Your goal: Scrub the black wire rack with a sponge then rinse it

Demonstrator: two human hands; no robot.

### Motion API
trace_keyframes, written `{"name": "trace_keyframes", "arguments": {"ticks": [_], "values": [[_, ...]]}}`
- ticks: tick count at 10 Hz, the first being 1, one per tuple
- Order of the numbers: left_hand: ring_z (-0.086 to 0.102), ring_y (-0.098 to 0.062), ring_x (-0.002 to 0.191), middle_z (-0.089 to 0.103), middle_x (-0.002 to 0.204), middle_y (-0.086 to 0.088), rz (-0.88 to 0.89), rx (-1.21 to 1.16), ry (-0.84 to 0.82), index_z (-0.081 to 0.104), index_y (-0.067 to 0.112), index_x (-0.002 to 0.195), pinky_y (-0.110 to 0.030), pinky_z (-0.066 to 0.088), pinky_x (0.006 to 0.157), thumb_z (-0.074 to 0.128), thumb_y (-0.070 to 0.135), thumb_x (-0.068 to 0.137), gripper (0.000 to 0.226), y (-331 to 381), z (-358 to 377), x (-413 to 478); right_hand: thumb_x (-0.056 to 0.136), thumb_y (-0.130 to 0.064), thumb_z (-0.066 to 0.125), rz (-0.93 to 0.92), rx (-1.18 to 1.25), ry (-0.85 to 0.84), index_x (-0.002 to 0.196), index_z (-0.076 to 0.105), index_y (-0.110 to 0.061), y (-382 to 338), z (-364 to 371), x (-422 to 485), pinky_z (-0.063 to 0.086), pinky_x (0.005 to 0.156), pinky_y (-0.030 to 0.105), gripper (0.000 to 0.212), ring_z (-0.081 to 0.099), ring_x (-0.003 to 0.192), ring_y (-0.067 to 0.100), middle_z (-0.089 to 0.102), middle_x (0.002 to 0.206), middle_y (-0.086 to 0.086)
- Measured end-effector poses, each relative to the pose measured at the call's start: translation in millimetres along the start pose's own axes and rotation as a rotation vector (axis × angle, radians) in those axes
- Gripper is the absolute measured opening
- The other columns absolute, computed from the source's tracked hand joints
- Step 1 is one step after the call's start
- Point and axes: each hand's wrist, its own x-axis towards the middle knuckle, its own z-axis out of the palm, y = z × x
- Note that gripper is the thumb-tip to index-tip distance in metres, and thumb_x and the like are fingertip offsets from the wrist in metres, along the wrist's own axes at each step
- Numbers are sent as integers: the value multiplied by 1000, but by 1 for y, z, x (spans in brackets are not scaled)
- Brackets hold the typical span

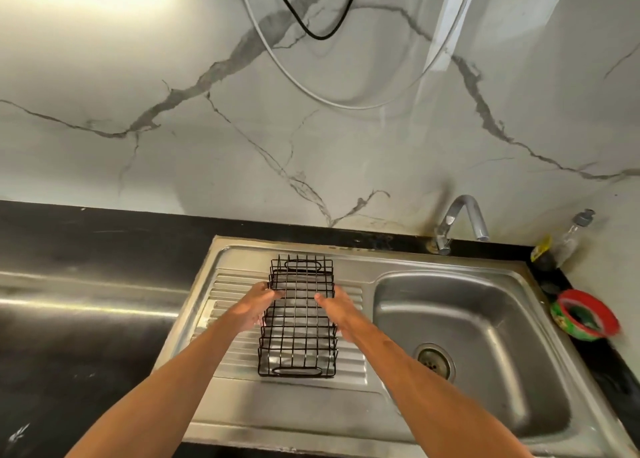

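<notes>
A black wire rack (298, 322) lies lengthwise on the ribbed steel drainboard (239, 350), left of the sink basin (485, 339). My left hand (252, 307) is at the rack's left side, fingers curled over its upper edge. At the right side, my right hand (337, 310) has its fingers hooked over the rim. Both hands grip the rack near its far half. No sponge is in view.
A chrome tap (464, 220) stands behind the basin with no water running. A red and green tub (585, 319) sits on the black counter (86, 319) right of the sink, with a clear bottle (571, 235) and a yellow-topped container (542, 255) in the corner. Cables hang on the marble wall.
</notes>
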Motion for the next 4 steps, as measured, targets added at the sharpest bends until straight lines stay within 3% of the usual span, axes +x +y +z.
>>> {"name": "trace_keyframes", "arguments": {"ticks": [2, 4], "values": [[32, -37, 147, 28, 163, -17, 34, -16, 8, 21, 11, 159, -55, 28, 120, 61, 21, 100, 73, -2, 7, 5, 98, -37, 55, -13, -13, -4, 158, 3, -24, 5, -3, 4, 23, 118, 52, 80, 19, 148, 34, 9, 164, 10], [29, -37, 149, 24, 165, -17, 72, 72, 99, 16, 10, 160, -55, 28, 120, 61, 32, 100, 79, 4, 14, -13, 96, -44, 56, -67, -62, -10, 156, 18, -26, 14, -22, 0, 37, 111, 54, 73, 36, 140, 33, 20, 161, 9]]}}
